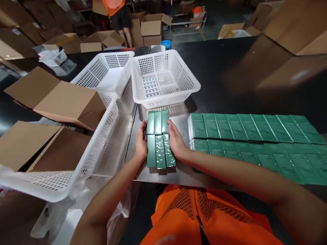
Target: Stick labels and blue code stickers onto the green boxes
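Squaring up a block of six green cartons (160,143) between both palms.
Left hand (141,142) and right hand (176,141) are pressing flat against its sides, fingers extended; lifting it next probably needs even pressure, with the white basket (190,89) just beyond.

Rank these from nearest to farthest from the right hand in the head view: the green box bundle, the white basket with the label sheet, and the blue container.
1. Green box bundle: touching the right hand, on its left side.
2. White basket with the label sheet: just ahead on the table.
3. Blue container: beyond that basket, at the table's far edge.
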`<state>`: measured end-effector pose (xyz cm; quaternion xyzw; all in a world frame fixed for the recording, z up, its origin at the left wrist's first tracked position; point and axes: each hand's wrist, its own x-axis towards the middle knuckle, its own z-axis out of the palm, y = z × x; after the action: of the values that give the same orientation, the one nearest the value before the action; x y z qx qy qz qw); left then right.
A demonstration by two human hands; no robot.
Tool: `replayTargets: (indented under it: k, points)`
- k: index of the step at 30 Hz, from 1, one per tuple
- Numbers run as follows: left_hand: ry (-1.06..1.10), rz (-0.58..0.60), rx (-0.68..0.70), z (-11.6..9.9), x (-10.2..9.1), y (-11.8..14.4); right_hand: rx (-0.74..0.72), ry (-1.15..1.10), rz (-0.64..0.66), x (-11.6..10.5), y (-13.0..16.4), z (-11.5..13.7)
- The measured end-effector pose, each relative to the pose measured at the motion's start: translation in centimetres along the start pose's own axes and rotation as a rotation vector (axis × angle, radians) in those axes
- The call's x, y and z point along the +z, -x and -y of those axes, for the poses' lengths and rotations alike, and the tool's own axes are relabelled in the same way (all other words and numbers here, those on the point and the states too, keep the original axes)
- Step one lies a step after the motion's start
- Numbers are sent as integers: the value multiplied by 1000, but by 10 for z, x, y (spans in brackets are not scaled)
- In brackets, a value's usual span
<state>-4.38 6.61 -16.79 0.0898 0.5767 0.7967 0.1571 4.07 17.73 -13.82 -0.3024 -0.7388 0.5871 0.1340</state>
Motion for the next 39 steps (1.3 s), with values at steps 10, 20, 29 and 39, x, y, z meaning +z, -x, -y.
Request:
replayTargets:
  k: [10,20,29,39]
  points:
    - [-9,84,-87,-13,-8,-1,15,134,-42,9,14,8]
    - [78,132,-87,1,-13,-8,-355,672,529,-33,56,21]
    - [-30,154,-21,-5,-7,-8,-492,681,477,-18,54,6]
    - [-941,605,731,-92,40,-6,-495,861,288,-117,113,-9]
